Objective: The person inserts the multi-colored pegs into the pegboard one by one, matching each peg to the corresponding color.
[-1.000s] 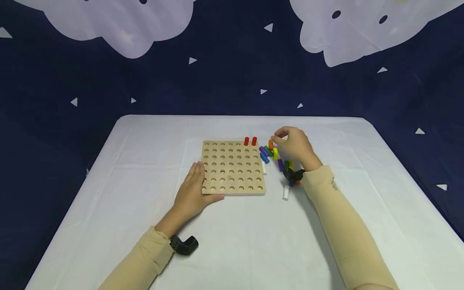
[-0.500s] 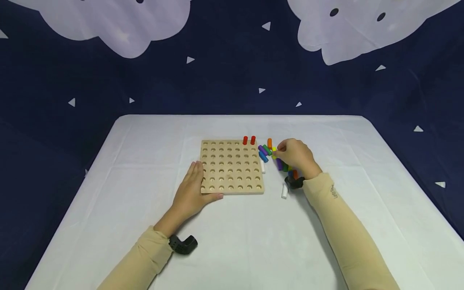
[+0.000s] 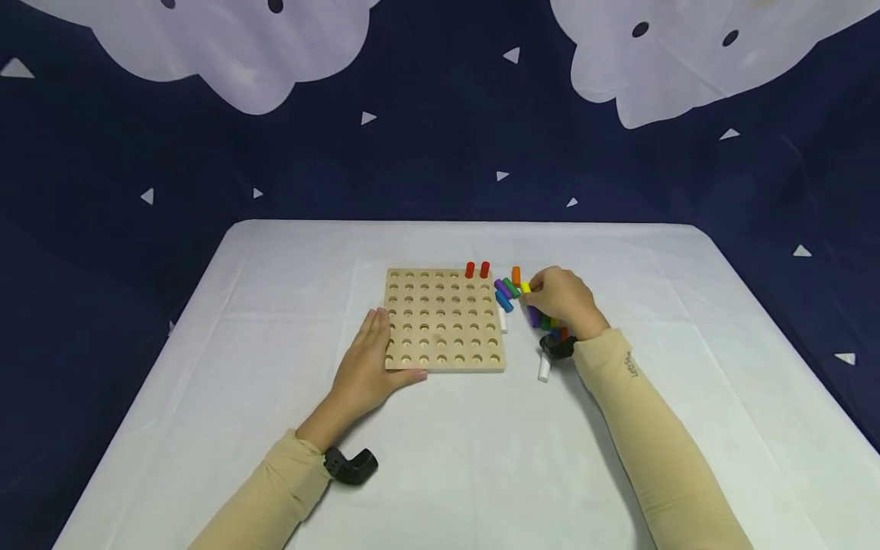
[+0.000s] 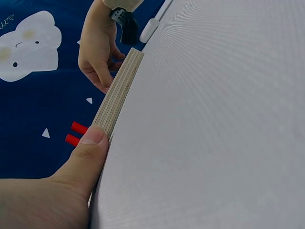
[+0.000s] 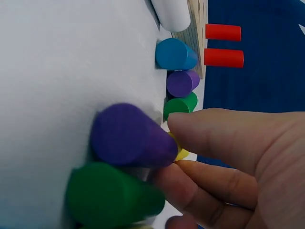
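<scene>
A wooden pegboard (image 3: 445,321) lies on the table with two red pegs (image 3: 477,270) upright in its far right holes. My left hand (image 3: 360,367) rests at its near left corner, fingers straight along the left edge. In the left wrist view its thumb (image 4: 88,152) presses the board's near side. My right hand (image 3: 565,298) is low over the loose pegs, thumb and fingers around the far end of a purple peg (image 5: 121,136). A yellow peg (image 5: 181,152) shows just behind, between thumb and finger. I cannot tell which peg, if any, is pinched.
Beside the board's right edge lie a blue peg (image 3: 504,302), a white peg (image 3: 503,320), another purple peg (image 5: 181,84) and green pegs (image 5: 107,195). An orange peg (image 3: 516,275) stands farther back. Another white peg (image 3: 544,367) lies nearer, by the right wrist's black camera (image 3: 557,347).
My right hand has come from beside the orange peg toward me, down to the yellow and purple pegs. The left hand and the board have stayed in place.
</scene>
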Action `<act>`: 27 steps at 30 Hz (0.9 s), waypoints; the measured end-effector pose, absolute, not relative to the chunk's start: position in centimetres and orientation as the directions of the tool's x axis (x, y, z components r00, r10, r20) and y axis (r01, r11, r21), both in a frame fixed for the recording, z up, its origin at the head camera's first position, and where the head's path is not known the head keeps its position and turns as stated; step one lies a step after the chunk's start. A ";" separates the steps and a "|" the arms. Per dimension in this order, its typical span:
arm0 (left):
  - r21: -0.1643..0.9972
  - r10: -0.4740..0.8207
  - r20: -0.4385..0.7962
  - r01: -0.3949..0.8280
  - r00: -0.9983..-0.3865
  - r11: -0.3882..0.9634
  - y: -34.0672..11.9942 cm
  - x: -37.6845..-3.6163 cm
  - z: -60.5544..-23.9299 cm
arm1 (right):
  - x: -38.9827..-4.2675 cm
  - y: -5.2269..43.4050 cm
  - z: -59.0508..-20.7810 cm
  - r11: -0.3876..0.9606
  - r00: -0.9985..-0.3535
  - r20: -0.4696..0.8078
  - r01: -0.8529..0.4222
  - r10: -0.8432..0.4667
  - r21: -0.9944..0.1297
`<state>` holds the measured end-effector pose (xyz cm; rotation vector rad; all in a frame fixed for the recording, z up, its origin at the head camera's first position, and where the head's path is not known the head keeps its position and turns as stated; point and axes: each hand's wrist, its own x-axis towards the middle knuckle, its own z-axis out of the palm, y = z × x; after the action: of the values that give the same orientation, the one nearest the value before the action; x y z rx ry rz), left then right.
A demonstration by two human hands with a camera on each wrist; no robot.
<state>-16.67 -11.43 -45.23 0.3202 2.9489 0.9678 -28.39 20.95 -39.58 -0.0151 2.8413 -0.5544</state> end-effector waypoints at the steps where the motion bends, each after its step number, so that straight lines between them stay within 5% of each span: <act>1: 0.588 0.201 0.044 0.188 -0.979 0.787 -11.4 -16.7 -45.2 | -28.4 20.9 -39.5 0.929 -0.969 -0.239 0.036 -0.057 -0.369; 13: 0.582 0.201 0.049 0.191 -0.978 0.790 -11.4 -16.7 -45.3 | -28.4 20.2 -39.6 0.956 -0.981 -0.189 0.008 -0.049 -0.292; 27: 0.589 0.192 0.042 0.179 -0.981 0.788 -11.4 -16.7 -45.4 | -28.3 20.7 -39.7 0.862 -0.996 -0.090 0.037 -0.010 -0.506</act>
<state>-16.75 -11.45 -45.36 0.3062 2.9522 0.9686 -28.30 20.65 -39.69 0.0211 2.9441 -0.8033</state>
